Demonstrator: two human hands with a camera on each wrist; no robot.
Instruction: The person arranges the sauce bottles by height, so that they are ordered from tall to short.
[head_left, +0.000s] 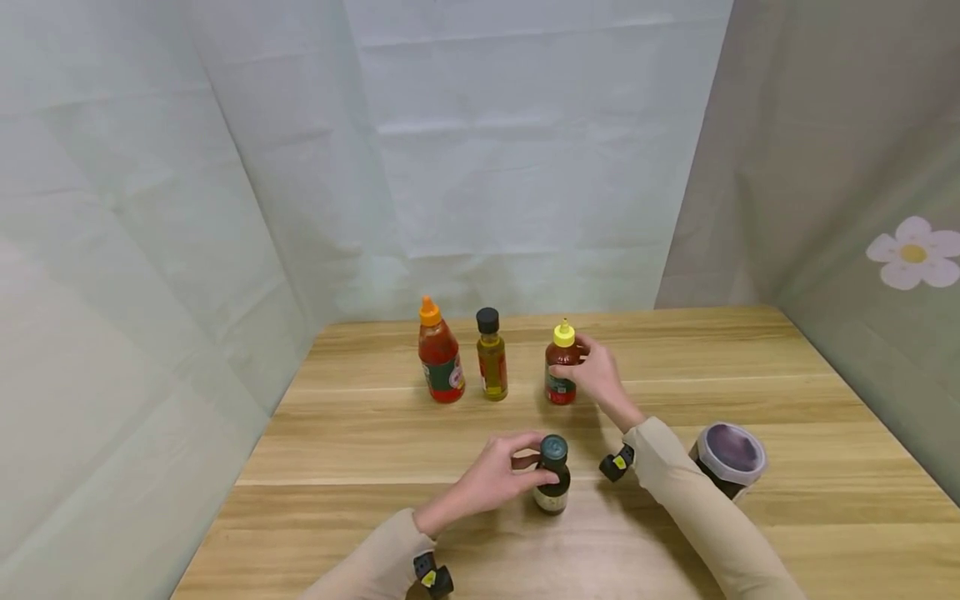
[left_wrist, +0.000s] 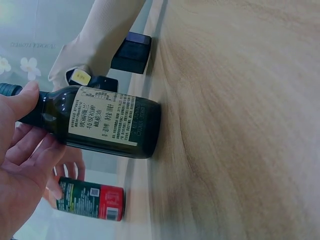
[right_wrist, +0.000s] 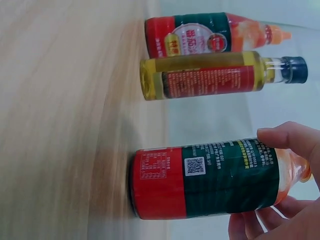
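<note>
My left hand [head_left: 495,475] grips a dark green olive oil bottle [head_left: 553,500] near its neck, thumb on one side and fingers on the other. In the left wrist view its cream label [left_wrist: 102,116] faces the camera. Farther back, my right hand [head_left: 600,379] holds a red sauce bottle [head_left: 561,390] with a yellow nozzle cap by its upper body. The right wrist view shows the green and red label [right_wrist: 210,182] of this sauce bottle. Both bottles are upright, their bases at or very near the tabletop.
Left of the sauce bottle stand a slim yellow oil bottle [head_left: 492,367] with a black cap and a ketchup bottle [head_left: 442,362] with an orange cap. A dark container with a purple inside [head_left: 731,450] sits right of my right forearm. Cloth walls [head_left: 510,167] border the wooden table [head_left: 330,454].
</note>
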